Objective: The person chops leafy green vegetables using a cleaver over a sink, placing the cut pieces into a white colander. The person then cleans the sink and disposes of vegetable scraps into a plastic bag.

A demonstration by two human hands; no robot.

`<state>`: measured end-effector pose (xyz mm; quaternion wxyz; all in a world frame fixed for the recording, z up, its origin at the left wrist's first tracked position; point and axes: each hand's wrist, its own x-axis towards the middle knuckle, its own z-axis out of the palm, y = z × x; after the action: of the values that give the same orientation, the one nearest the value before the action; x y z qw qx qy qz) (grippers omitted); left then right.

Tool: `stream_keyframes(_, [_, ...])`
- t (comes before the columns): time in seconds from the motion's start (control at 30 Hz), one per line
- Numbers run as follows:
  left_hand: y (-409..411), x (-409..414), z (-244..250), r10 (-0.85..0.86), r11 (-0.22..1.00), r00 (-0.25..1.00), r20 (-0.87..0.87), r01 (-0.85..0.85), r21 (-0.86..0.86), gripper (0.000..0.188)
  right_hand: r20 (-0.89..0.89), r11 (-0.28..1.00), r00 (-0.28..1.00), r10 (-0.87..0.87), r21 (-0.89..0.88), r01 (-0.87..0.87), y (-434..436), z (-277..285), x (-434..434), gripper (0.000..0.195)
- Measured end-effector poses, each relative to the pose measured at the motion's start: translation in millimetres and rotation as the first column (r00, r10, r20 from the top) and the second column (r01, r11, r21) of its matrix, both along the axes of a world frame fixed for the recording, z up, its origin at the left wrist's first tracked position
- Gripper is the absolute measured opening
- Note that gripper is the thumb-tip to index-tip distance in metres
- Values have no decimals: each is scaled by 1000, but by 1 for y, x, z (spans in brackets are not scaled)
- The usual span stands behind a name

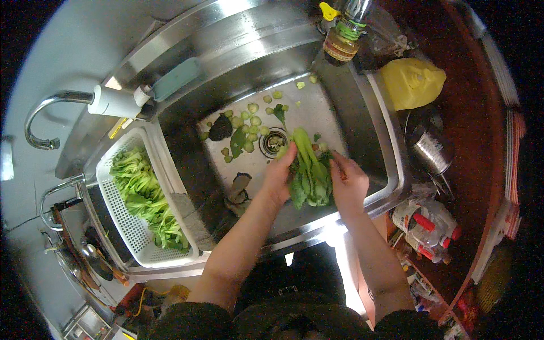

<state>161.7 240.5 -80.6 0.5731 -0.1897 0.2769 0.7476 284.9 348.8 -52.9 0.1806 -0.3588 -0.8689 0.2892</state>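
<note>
Over a stainless steel sink basin [361, 114], my left hand [280, 174] grips a head of leafy greens, like bok choy [307, 170], with its pale stem end pointing away from me and its leaves towards me. At the right edge of the leaves is my right hand [349, 176], its fingers bent; whether they pinch a leaf is unclear. Cut stem ends [254, 120] lie scattered on the basin floor, left of and beyond the greens. A loose leaf [238, 142] and a dark clump [221, 127] lie among them. The drain [274, 142] holds some scraps.
Left of the basin, a white perforated plastic basket [123, 216] holds many greens. A grey cloth [193, 219] hangs over the divider. A chrome faucet [63, 95] stands far left. To the right are a yellow plastic jug [412, 84], a metal strainer [431, 152] and clear plastic bottles [429, 231].
</note>
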Motion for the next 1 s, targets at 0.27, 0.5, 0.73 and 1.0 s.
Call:
stream_keyframes(0.27, [-25, -3, -19, -351, 896, 702, -619, 59, -441, 35, 122, 981, 976, 179, 48, -186, -10, 23, -13, 44])
stream_keyframes(0.5, [-41, -20, -43, -365, 915, 138, -921, -131, -382, 26, 80, 928, 934, 347, 112, -354, -11, 36, -23, 48])
stream_keyframes(0.73, [-46, -34, -42, -376, 909, -202, -904, -268, -318, 26, 61, 914, 923, 379, 132, -384, -15, 38, -33, 49])
stream_keyframes(1.0, [-43, -49, -20, -396, 878, 128, -909, -238, -416, 30, 51, 921, 934, 353, 159, -357, 26, 3, -29, 33])
